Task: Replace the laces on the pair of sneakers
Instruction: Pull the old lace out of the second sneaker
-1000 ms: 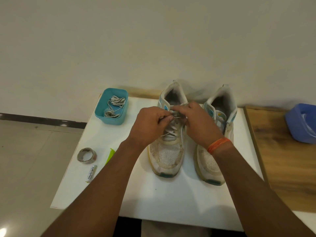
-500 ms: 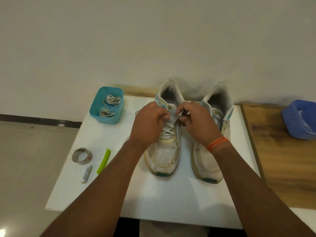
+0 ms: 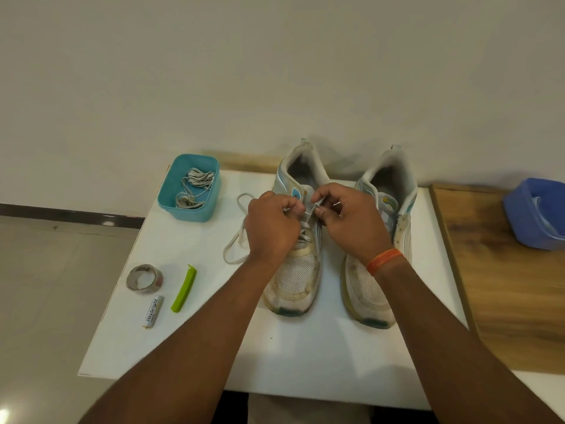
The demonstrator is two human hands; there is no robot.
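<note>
Head view, one entry; left sneaker (image 3: pixel 295 240) and right sneaker (image 3: pixel 383 234) stand side by side on the white desk (image 3: pixel 305 356), toes toward me, heels to the wall (image 3: pixel 275 71).

Hands: my left hand (image 3: pixel 272 229) is curled over the left sneaker's eyelets, pinching the lace (image 3: pixel 237 237); its slack loops out onto the desk to the left; my right hand (image 3: pixel 351 220) pinches the lace tip between thumb and forefinger, just above the tongue.

Step, as I judge it: threading the upper eyelets of the left sneaker; lower rows look crossed; the right sneaker's lacing is hidden behind my wrist. Next move likely calls for steering the tip through an eyelet and drawing the slack even.

Surroundings: teal tub (image 3: pixel 189 188) holding bundled laces (image 3: pixel 195 188), at the desk's far left; tape roll (image 3: pixel 144 277), green clip (image 3: pixel 183 288) and battery (image 3: pixel 152 311) near the left edge; wooden surface (image 3: pixel 504 301) to the right bearing a blue tub (image 3: pixel 535 214); tiled floor (image 3: pixel 55 286) at left.
</note>
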